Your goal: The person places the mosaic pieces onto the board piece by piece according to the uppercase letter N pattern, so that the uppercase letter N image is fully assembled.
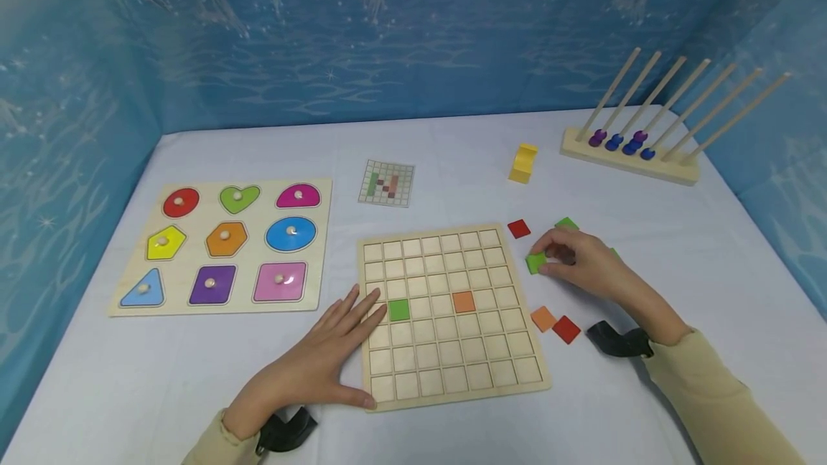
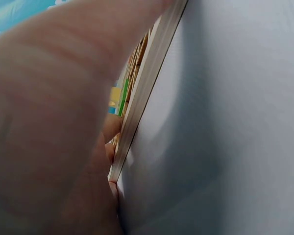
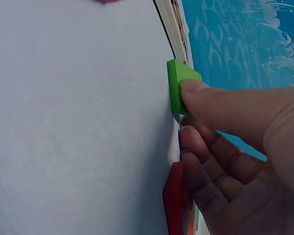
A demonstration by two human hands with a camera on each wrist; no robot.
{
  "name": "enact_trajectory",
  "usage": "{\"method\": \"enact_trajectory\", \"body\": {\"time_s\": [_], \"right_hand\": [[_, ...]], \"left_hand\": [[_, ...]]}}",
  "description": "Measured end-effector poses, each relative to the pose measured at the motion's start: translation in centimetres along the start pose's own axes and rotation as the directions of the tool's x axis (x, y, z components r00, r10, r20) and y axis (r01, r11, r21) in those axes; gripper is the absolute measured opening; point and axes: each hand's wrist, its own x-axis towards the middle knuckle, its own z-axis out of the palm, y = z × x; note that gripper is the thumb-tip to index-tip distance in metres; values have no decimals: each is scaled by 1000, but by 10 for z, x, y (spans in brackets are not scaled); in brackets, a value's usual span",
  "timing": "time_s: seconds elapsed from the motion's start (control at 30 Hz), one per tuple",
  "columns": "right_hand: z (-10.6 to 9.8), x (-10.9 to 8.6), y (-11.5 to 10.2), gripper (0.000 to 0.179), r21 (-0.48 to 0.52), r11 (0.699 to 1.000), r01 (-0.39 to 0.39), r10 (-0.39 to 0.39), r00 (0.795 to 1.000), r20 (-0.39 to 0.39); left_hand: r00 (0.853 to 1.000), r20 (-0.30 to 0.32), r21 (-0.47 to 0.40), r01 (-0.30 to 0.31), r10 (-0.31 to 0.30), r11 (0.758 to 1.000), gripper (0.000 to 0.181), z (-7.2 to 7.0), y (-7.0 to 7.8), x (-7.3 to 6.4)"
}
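Observation:
My right hand [image 1: 581,260] pinches a green square tile [image 1: 535,262] between thumb and fingers, just right of the wooden grid board [image 1: 452,397]. In the right wrist view the thumb presses on the face of this green tile [image 3: 174,90]. My left hand [image 1: 316,361] rests at the board's left edge, fingers spread and straight, thumb at the lower left corner. On the board lie a green tile [image 1: 399,309] and an orange tile [image 1: 464,301]. Loose near the right hand are a red tile [image 1: 519,228], another green tile [image 1: 566,223], an orange tile [image 1: 543,318] and another red tile [image 1: 566,329].
Behind the board lies a small grid pattern card [image 1: 386,184]. A knobbed shape puzzle [image 1: 252,253] is at the left. Toward the back stand a yellow curved block [image 1: 523,163] and a wooden peg rack [image 1: 629,163] with several beads. Blue curtain [image 1: 362,56] borders the white table.

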Motion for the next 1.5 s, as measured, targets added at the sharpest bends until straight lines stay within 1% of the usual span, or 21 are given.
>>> {"method": "enact_trajectory", "body": {"time_s": [0.27, 0.37, 0.47, 0.57, 0.7, 0.8, 0.87, 0.97, 1.03, 1.07, 1.13, 1.23, 1.37, 1.5], "right_hand": [[-8, 6, -8, 7, 49, 994, -99, 100, 995, -19], [-10, 12, -17, 5, 93, 991, -94, 98, 994, -40], [-10, 20, -31, 5, 188, 979, -75, 85, 995, -45], [-4, 30, -46, 9, 306, 949, -70, 83, 996, -28], [9, 42, -64, 11, 445, 893, -71, 76, 997, 6], [21, 51, -77, 11, 523, 850, -70, 63, 998, 31], [31, 56, -86, 10, 558, 826, -76, 59, 997, 48], [47, 61, -99, 8, 588, 805, -81, 45, 996, 77], [58, 64, -105, 6, 591, 803, -80, 24, 995, 101], [64, 65, -108, 6, 584, 808, -77, 14, 994, 112], [74, 67, -113, 5, 570, 819, -64, -14, 991, 132], [87, 70, -117, 4, 525, 850, -36, -43, 990, 138], [97, 72, -119, 4, 467, 884, -3, -67, 989, 134], [100, 73, -120, 6, 401, 915, 46, -106, 986, 129]], "left_hand": [[1000, -2, 6, 0, 0, 1000, 115, 0, 0, 0], [1000, -2, 7, -3, 3, 1000, 115, 0, 0, 0], [1000, 1, 3, -2, 2, 1000, 115, 0, 0, 0], [1000, 7, 1, 3, -3, 1000, 115, 0, 0, 0], [1000, 9, 6, 3, -3, 1000, 116, 0, 0, 1], [1000, 6, 8, 0, 0, 1000, 116, 0, 0, 0], [1000, 4, 10, 0, 0, 1000, 116, 0, -1, 0], [1000, 2, 10, 2, -2, 1000, 116, 1, -1, 0], [1000, 3, 9, 5, -5, 1000, 116, 1, -1, 0], [1000, 3, 7, 6, -6, 1000, 116, 1, -1, 0], [1000, 4, 6, 6, -6, 1000, 116, 1, -1, 0], [1000, 3, 9, 2, -2, 1000, 115, 1, -1, -1], [1000, 3, 11, -2, 2, 1000, 115, 1, -1, 0], [1000, 6, 8, 1, -1, 1000, 115, 1, -1, 0]]}}
